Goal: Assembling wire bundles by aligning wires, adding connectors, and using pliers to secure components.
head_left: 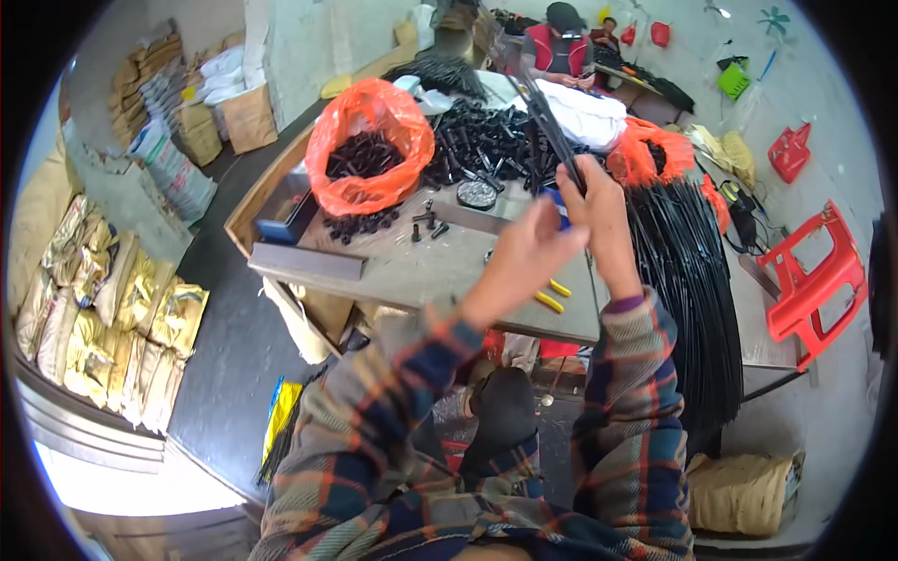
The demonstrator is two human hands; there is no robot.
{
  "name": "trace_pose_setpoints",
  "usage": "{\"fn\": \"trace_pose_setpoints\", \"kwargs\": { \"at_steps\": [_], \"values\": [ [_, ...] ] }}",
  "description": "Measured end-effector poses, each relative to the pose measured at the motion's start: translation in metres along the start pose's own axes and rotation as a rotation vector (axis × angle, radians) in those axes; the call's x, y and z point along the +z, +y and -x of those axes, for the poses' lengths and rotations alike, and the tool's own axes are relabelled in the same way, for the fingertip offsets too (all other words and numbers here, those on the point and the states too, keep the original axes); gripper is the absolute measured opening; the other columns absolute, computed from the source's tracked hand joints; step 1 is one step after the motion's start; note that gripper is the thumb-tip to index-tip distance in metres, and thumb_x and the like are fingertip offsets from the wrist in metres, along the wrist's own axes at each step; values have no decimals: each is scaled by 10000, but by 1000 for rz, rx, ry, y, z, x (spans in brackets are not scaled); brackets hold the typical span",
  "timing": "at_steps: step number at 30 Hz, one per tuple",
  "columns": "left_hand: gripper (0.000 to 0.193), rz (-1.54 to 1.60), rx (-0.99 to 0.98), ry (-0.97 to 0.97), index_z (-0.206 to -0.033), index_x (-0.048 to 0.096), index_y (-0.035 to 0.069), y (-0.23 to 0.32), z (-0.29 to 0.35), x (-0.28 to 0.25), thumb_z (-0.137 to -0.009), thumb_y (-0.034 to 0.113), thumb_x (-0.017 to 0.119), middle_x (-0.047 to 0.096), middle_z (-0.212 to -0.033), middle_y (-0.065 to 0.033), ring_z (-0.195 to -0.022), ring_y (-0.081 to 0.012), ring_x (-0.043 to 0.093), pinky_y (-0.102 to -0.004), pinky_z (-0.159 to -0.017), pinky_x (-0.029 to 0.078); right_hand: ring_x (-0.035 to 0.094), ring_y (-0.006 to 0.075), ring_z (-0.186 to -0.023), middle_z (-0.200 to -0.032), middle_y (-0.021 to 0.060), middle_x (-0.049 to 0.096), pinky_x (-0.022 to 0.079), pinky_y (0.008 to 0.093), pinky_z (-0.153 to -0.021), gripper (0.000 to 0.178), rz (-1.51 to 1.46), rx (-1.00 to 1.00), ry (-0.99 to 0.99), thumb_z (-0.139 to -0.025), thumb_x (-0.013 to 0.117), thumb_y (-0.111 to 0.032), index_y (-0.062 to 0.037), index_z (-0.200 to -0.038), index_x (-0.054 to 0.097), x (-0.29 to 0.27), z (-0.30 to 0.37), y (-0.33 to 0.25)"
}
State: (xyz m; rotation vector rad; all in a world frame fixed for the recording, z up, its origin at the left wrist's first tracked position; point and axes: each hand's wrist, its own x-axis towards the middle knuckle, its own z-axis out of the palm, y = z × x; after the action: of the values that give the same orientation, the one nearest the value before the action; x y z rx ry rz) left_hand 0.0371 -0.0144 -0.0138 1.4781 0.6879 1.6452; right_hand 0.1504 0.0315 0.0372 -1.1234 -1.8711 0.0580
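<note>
My right hand (603,220) is closed around a few thin black rods (547,117), which slant up and away over the workbench (402,271). Just left of it, my left hand (531,266) is slightly blurred, its fingers stretched toward the right wrist and nothing visible in them. A blue item (554,198) shows partly behind the hands; its kind is unclear. Yellow-handled pliers (552,297) lie on the bench below my left hand, their heads mostly hidden. Beyond the hands are a round dish of small shiny pieces (476,194) and a heap of black plastic parts (477,140).
An orange plastic bag (412,154) holding black pieces stands at the bench's left, beside a blue box (285,224). Long black rods (678,280) hang over the right edge near a red plastic stool (818,280). Sacks (103,327) line the left. Another person (561,47) sits beyond the bench.
</note>
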Motion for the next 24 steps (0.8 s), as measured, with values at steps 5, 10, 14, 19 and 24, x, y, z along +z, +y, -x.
{"fn": "trace_pose_setpoints", "kwargs": {
  "at_steps": [5, 10, 14, 19, 24],
  "values": [
    [412, 218, -522, -60, -1002, 545, -36, 24, -40, -24, -817, 320, 636, 618, -928, -106, -837, -146, 594, -237, -676, 482, 579, 343, -626, -721, 177, 568, 434, 380, -521, 175, -81, -93, 52, -821, 558, -82, -33, -977, 496, 13, 61, -16],
    [249, 561, -361, 23, -1086, 520, -41, 17, -23, -34, -884, 104, 512, 603, -1050, -162, -988, -211, 583, -298, -852, 468, 569, 170, -532, -670, 56, 554, 430, 273, -467, 231, -791, 388, -378, -870, 533, -138, -35, -1063, 460, 20, 98, -20],
    [368, 585, -401, -94, -1246, 413, -4, 28, -12, -49, -893, 79, 475, 469, -1279, -140, -1203, -242, 435, -322, -963, 390, 565, 112, -548, -684, 30, 561, 451, 220, -487, 250, -1233, 475, -416, -898, 509, -202, -24, -1066, 458, 43, 115, -34],
    [415, 571, -446, -189, -1290, 355, -14, 38, 0, -47, -926, 164, 444, 426, -1311, -155, -1230, -254, 400, -353, -1002, 354, 592, 117, -615, -756, 71, 617, 472, 217, -566, 221, -1221, 357, -226, -917, 483, -227, -17, -969, 521, 46, 103, -35],
    [367, 523, -478, -189, -1219, 427, -35, 42, 4, -48, -922, 178, 459, 508, -1213, -168, -1132, -249, 495, -355, -951, 408, 588, 100, -639, -763, 58, 615, 470, 217, -589, 215, -1109, 292, -164, -925, 470, -205, -3, -934, 544, 39, 101, -33]
  ]
}}
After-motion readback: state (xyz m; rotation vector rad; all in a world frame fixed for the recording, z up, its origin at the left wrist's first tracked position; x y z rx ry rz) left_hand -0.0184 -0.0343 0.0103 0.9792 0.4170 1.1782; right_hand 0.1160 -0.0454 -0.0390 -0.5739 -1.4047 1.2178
